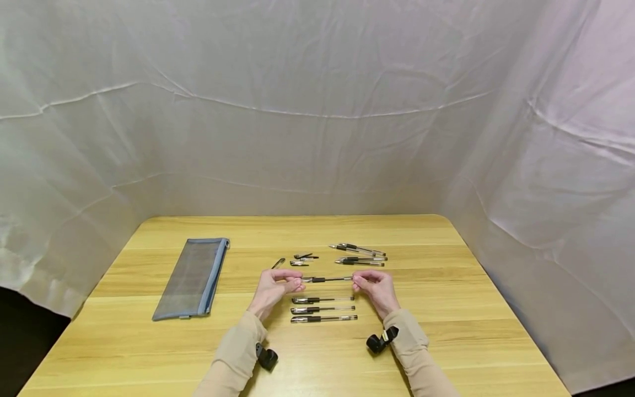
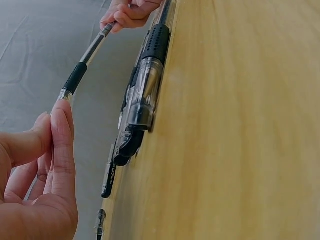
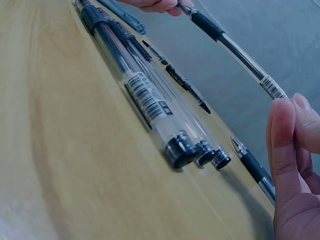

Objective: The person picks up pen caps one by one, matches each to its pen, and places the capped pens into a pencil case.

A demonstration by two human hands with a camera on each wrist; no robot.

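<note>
A clear-barrelled gel pen (image 1: 327, 279) with a black grip is held level between both hands, above the table. My left hand (image 1: 274, 286) pinches its front end with thumb and fingers, and the fingers hide the tip. At the barcode-labelled rear end, my right hand (image 1: 377, 288) pinches the barrel (image 3: 250, 65). Just nearer than the hands, three capped gel pens (image 1: 322, 318) lie side by side. The right wrist view shows their black end plugs (image 3: 181, 150) close up; in the left wrist view a clear cap (image 2: 142, 95) covers the tip of one.
Several loose pen caps (image 1: 299, 263) lie beyond the left hand. Several uncapped pens (image 1: 359, 259) sit behind the right hand, tips to the left. A blue-edged mesh pouch (image 1: 188, 281) lies on the left of the wooden table (image 1: 471, 320); grey cloth (image 1: 307, 149) hangs around.
</note>
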